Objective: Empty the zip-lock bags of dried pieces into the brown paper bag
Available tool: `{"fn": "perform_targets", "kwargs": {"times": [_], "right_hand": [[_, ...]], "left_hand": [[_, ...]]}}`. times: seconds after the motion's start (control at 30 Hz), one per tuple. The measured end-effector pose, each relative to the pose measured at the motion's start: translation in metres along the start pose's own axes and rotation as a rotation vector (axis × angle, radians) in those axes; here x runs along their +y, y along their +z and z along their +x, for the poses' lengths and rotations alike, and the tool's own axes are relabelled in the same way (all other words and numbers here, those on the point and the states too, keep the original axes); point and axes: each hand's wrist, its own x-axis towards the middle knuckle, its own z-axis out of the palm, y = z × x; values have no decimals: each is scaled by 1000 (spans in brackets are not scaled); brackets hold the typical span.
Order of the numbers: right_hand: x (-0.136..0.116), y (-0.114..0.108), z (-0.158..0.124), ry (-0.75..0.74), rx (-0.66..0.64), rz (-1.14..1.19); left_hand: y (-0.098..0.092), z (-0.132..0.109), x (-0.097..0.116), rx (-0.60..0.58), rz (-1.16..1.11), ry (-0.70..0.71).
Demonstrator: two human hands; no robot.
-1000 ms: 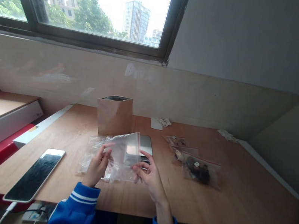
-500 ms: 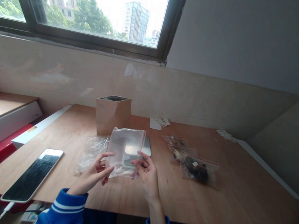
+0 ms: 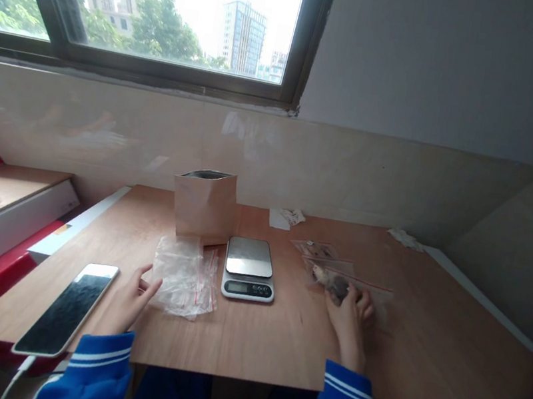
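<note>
My left hand (image 3: 130, 298) rests at the table's left side, empty, its thumb and fingers apart. Just right of its fingertips lies a loose pile of clear zip bags (image 3: 177, 280), some with red seal lines. My right hand (image 3: 349, 317) is closed over a filled zip bag (image 3: 337, 290), whose dark contents show between thumb and fingers. Part of that bag is hidden under the hand. Behind it lie another filled bag (image 3: 323, 251) and something pale. Between my hands stands a digital kitchen scale (image 3: 250, 258) with a bare metal plate.
An open brown paper pouch (image 3: 204, 206) stands behind the clear bags. A phone (image 3: 67, 310) with a charging cable lies at the left front edge. Crumpled white paper (image 3: 291, 217) lies by the wall. A second table (image 3: 5, 185) adjoins at left.
The clear zip bag has left both hands and lies on the pile at left, uncovering the scale. My left hand moved left; my right hand moved right onto a filled bag.
</note>
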Motion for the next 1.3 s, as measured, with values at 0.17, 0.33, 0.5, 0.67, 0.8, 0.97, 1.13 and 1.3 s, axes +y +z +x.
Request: {"fn": "perform_targets", "kwargs": {"times": [0.17, 0.33, 0.5, 0.67, 0.8, 0.97, 1.13, 1.3], "right_hand": [[32, 4, -8, -41, 46, -196], [45, 6, -14, -156, 44, -109], [51, 7, -21, -188, 64, -84], [55, 7, -26, -234, 94, -23], [57, 7, -28, -230, 107, -2], [56, 7, -28, -252, 136, 26], [51, 5, -30, -241, 140, 43], [48, 3, -31, -232, 124, 42]], "left_hand": [[17, 12, -17, 258, 378, 115], [22, 19, -21, 153, 147, 0], [13, 18, -9, 174, -99, -1], [0, 16, 17, 234, -220, -24], [6, 15, 24, 171, -433, -117], [28, 22, -8, 120, -402, -222], [35, 19, -11, 369, 165, -116], [60, -3, 36, 426, 409, 224]]}}
